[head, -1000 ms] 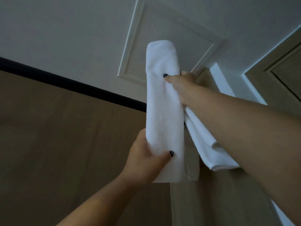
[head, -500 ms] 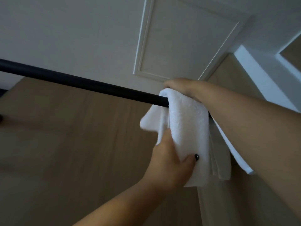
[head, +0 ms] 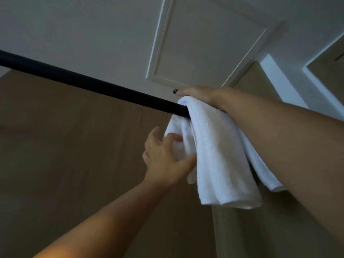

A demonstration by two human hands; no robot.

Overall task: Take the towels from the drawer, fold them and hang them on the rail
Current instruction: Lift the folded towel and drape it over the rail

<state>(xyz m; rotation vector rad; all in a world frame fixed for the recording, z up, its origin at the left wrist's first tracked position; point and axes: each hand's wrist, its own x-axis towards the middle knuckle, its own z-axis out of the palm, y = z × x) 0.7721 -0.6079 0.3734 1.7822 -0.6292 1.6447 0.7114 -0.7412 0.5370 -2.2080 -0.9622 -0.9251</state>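
A folded white towel (head: 219, 157) hangs over the black rail (head: 89, 84), which runs from the left edge down to the towel. My right hand (head: 197, 94) lies flat on top of the towel where it crosses the rail, fingers straight. My left hand (head: 163, 157) reaches up from below and takes hold of the rear hanging part of the towel, fingers curled into the cloth. A second white towel (head: 264, 175) hangs further right on the rail, mostly hidden behind my right forearm.
Behind the rail is a brown wood-look wall (head: 65, 164). Above is a white ceiling with a framed hatch panel (head: 204, 43). A white beam (head: 279, 79) and a brown cabinet edge stand at the upper right.
The towel went from held upright in front of the rail to draped over it. My left hand let go of the front flap and moved to the rear flap. My right hand flattened on top.
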